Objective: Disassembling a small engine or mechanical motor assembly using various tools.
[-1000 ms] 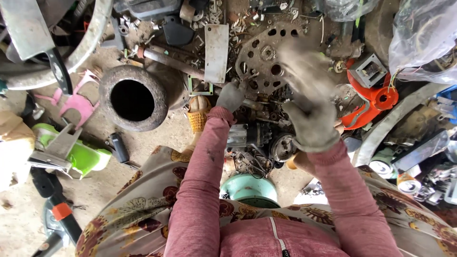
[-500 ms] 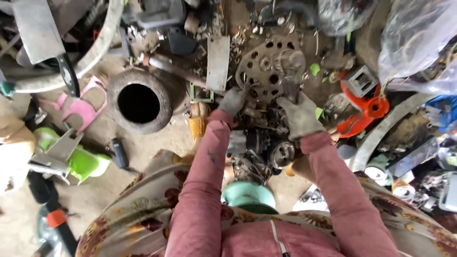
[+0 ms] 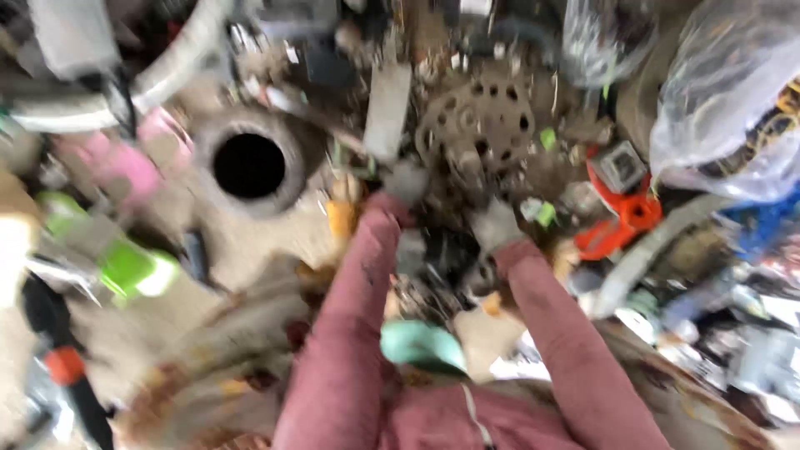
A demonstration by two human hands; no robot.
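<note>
Everything is smeared by motion, so I place things against the perforated disc (image 3: 477,125), the round rusty plate with holes at the top middle of the heap.

Far left of the disc sits the dark-mouthed ring (image 3: 250,165), well apart from both my hands. Nearer, just left of the disc and below its lower edge, is my left hand (image 3: 406,181) in a grey glove. I cannot tell whether its fingers are spread or closed; it seems to rest against the scrap there.

Between my hands, directly below the disc, lies the dark engine part (image 3: 442,250), a tangle of black metal. It sits toward me from both sets of fingers, and I cannot make out a long axis.

Right of that, below the disc's right half, is my right hand (image 3: 497,225), gloved too, grip unreadable. It is nearer the part than the left. Farther right lies an orange piece (image 3: 621,218).
</note>
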